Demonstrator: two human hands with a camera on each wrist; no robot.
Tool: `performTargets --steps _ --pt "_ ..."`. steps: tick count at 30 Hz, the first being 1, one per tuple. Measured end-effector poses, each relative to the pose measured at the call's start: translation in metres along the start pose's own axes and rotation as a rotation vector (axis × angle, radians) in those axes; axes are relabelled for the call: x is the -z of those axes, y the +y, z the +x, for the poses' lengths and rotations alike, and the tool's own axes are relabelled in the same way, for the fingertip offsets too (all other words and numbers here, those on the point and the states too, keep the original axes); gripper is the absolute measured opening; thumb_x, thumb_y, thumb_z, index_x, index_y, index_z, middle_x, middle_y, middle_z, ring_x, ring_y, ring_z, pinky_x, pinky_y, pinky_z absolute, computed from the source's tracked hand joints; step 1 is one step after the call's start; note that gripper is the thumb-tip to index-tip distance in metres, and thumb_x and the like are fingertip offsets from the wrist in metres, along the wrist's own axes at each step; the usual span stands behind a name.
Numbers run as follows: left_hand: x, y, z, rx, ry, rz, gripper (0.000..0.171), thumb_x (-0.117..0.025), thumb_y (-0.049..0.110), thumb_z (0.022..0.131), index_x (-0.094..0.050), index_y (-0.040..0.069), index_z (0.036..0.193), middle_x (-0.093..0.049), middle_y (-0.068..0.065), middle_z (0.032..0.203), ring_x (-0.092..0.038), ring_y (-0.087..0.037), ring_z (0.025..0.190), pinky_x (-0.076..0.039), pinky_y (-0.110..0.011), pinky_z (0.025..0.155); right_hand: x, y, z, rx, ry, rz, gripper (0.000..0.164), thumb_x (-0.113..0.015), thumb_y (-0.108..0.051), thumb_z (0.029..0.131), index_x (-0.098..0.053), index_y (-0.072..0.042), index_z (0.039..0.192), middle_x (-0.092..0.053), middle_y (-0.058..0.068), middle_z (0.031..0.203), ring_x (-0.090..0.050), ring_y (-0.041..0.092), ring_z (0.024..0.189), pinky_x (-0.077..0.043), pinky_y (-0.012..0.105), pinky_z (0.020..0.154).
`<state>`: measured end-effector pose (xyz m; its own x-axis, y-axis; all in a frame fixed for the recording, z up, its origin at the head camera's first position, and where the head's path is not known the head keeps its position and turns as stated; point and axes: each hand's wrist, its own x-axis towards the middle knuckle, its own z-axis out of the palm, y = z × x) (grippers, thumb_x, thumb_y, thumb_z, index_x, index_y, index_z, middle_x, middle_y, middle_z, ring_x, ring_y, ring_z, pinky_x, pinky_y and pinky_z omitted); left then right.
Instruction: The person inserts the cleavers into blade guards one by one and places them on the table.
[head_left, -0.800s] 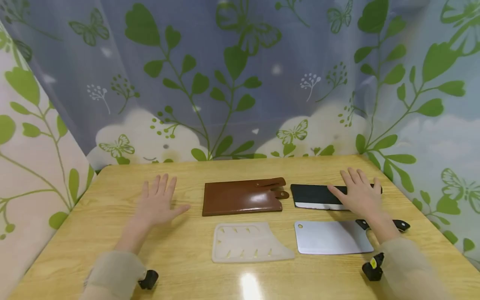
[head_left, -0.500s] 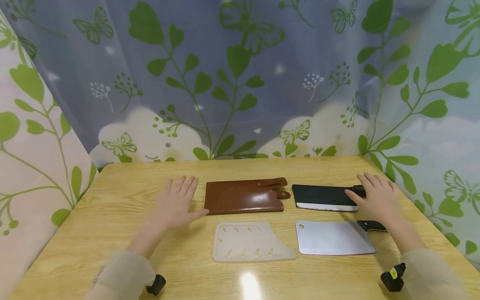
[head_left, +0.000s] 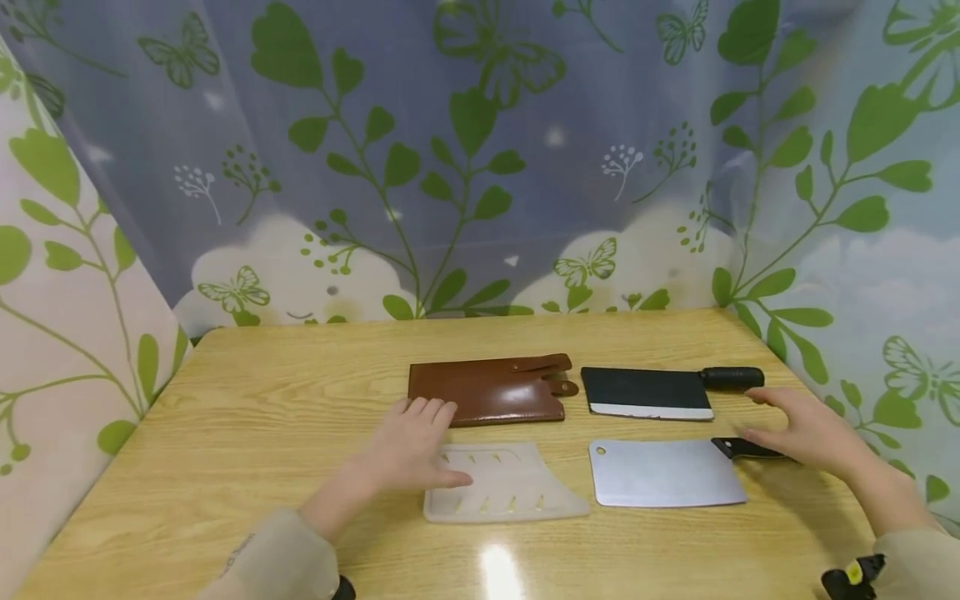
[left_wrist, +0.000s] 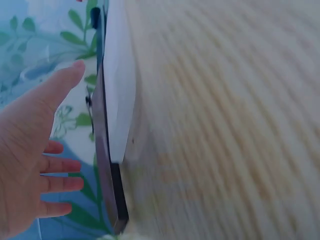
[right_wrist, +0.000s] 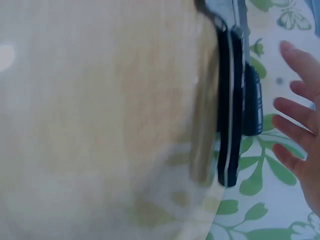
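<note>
My left hand [head_left: 408, 446] hovers with relaxed fingers over the left end of a whitish plastic blade guard [head_left: 517, 492]. Its fingertips overlap the lower edge of a brown leather cleaver sheath [head_left: 480, 392] in the head view, while the left wrist view shows the hand apart from both. At the right, my right hand [head_left: 817, 429] holds nothing. Its thumb and fingers are spread above the black handle [right_wrist: 230, 110] of a silver cleaver [head_left: 660, 475], hiding the handle's end in the head view. Behind lies a black-bladed cleaver [head_left: 641, 390] with a bright edge.
Everything lies flat on a light wooden table [head_left: 285, 375]. A patterned curtain [head_left: 420, 167] hangs along the back and both sides. A bright reflection shows on the tabletop near the front.
My left hand has moved right and nearer, from bare table to over the blade guard. My right hand has moved from above the black cleaver toward the silver cleaver's handle. The items have not moved.
</note>
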<state>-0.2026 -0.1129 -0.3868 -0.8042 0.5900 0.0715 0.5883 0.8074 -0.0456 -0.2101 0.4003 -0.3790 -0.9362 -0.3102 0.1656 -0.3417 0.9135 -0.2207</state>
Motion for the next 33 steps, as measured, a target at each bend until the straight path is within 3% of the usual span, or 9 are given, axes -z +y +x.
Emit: performTargets --steps 5,10,16,25,33 --pt "-0.004 0.013 0.002 -0.047 -0.061 -0.010 0.104 -0.052 0.078 0.068 -0.037 0.003 0.138 -0.045 -0.012 0.133 -0.041 -0.029 0.120 -0.032 -0.046 0.100 -0.007 0.010 -0.007 0.015 -0.114 0.057 0.067 -0.074 -0.034 0.076 -0.052 0.009 0.122 -0.056 0.028 0.113 -0.053 0.045 0.101 -0.044 0.055 0.078" --pt "-0.012 0.020 0.002 -0.093 -0.119 -0.011 0.111 -0.047 0.084 0.065 -0.034 0.004 0.141 -0.041 -0.011 0.136 -0.037 -0.027 0.123 -0.030 -0.044 0.102 -0.013 0.009 -0.009 0.039 -0.137 0.097 0.068 -0.078 -0.034 0.072 -0.054 0.008 0.120 -0.061 0.021 0.105 -0.057 0.039 0.094 -0.047 0.050 0.075" --pt "-0.017 0.026 -0.001 -0.127 -0.171 -0.021 0.117 -0.048 0.086 0.061 -0.031 0.003 0.142 -0.038 -0.013 0.138 -0.034 -0.027 0.126 -0.027 -0.045 0.105 -0.018 0.013 -0.009 0.066 -0.156 0.038 0.060 -0.080 -0.031 0.068 -0.060 0.005 0.111 -0.063 0.009 0.095 -0.059 0.028 0.085 -0.048 0.043 0.072" --pt "-0.021 0.027 -0.001 -0.138 -0.146 -0.010 0.111 -0.047 0.083 0.066 -0.034 0.001 0.140 -0.042 -0.012 0.133 -0.038 -0.025 0.120 -0.032 -0.042 0.101 -0.019 0.015 -0.011 0.059 -0.192 0.019 0.032 -0.076 -0.021 0.073 -0.066 -0.003 0.097 -0.054 -0.002 0.086 -0.049 0.011 0.075 -0.044 0.034 0.065" --pt "-0.022 0.029 -0.001 -0.140 -0.103 -0.026 0.105 -0.053 0.078 0.067 -0.038 0.002 0.138 -0.046 -0.009 0.124 -0.042 -0.022 0.111 -0.036 -0.040 0.096 -0.016 0.012 -0.014 0.044 -0.223 0.115 0.029 -0.076 -0.022 0.073 -0.065 -0.004 0.094 -0.058 -0.001 0.088 -0.050 0.008 0.074 -0.044 0.029 0.063"
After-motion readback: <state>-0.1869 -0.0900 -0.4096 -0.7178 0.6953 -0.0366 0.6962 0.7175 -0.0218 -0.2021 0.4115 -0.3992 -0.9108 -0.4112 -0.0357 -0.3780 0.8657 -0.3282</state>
